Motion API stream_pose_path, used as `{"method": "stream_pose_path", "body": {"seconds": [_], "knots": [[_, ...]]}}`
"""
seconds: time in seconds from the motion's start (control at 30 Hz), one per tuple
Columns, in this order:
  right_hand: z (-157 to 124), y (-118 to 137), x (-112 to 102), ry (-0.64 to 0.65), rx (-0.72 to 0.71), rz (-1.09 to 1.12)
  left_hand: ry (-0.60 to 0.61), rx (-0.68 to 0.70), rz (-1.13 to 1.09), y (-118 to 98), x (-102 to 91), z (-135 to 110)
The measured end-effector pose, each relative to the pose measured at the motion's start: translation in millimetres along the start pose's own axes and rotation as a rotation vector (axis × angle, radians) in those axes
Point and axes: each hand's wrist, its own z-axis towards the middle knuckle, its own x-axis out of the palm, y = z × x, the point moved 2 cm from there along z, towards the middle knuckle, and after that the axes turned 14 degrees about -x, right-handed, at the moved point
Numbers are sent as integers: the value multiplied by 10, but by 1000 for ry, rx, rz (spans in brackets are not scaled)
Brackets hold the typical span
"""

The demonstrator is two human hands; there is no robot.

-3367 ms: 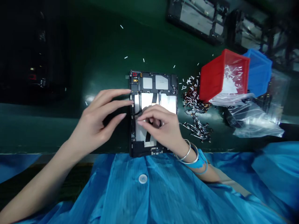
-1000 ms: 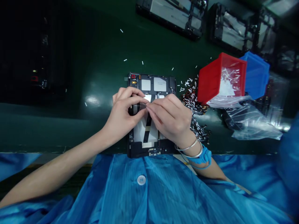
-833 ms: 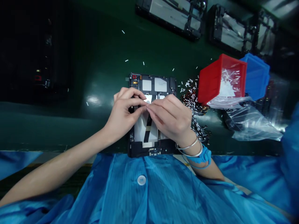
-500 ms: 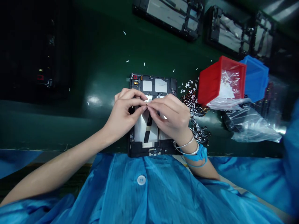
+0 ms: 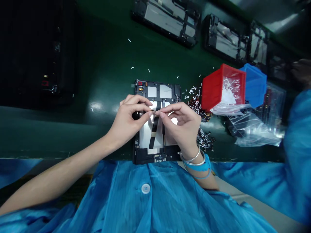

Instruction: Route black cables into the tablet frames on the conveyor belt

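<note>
An open tablet chassis [image 5: 157, 92] lies on the green bench at its near edge, with silver panels and a black flat cable [image 5: 153, 132] running down its middle. My left hand [image 5: 128, 118] and my right hand [image 5: 182, 124] meet above the chassis centre. Both pinch one tiny part [image 5: 154, 111] between thumb and fingertips; it is too small to name. Silver bangles and a blue wrist strap [image 5: 198, 161] circle my right wrist.
A heap of small cable parts [image 5: 202, 136] lies right of the chassis. Behind it stand a red bin [image 5: 211, 90] and a blue bin [image 5: 255, 84] over clear plastic bags [image 5: 252, 127]. More open chassis [image 5: 167, 21] line the far side. Another person's blue sleeve [image 5: 297, 136] is at right.
My left hand, open beside the chassis at first, came in and pinched together with the right. Over the last second both hands stay joined, the right wrist turning slightly; the view shifted.
</note>
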Motion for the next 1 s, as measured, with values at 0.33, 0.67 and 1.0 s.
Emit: {"method": "stream_pose_path", "body": {"seconds": [0.33,0.67,1.0], "knots": [[15,-175,243,-57,263,368,9,-6,-94,39,-23,-9],[-14,-174,207,-98,210,296,6,-9,-154,55,-17,-13],[40,-176,143,33,215,289,49,-11,-25,16,-47,3]]}}
